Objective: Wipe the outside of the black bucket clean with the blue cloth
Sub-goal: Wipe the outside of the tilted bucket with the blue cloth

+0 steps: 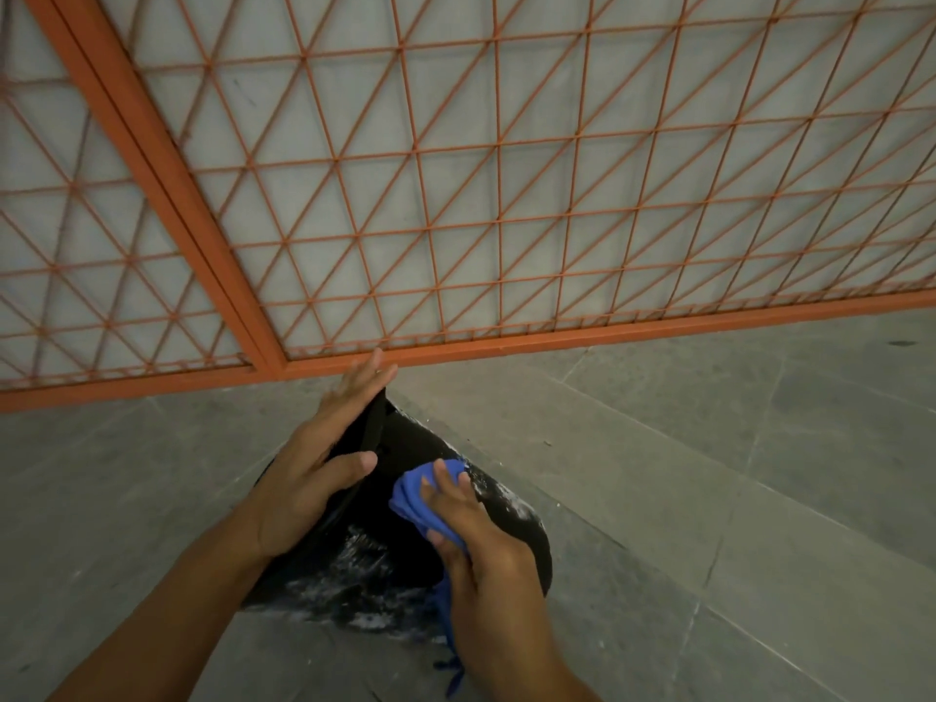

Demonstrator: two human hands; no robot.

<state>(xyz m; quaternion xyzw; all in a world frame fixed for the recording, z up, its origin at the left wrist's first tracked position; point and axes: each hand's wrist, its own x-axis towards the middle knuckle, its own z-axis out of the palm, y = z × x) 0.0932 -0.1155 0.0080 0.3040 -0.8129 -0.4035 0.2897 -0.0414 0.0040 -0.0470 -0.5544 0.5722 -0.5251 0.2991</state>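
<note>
The black bucket (385, 559) lies on its side on the grey floor, its outer wall streaked with white smears. My left hand (314, 463) lies flat on the bucket's left side near the rim, fingers straight, thumb across the edge. My right hand (476, 544) holds the bunched blue cloth (413, 499) and presses it onto the upper wall of the bucket. A loose end of the cloth hangs below my right wrist.
An orange metal grille gate (456, 195) stands just beyond the bucket, its bottom rail close to my left fingertips. Grey stone floor tiles (709, 473) spread to the right and left.
</note>
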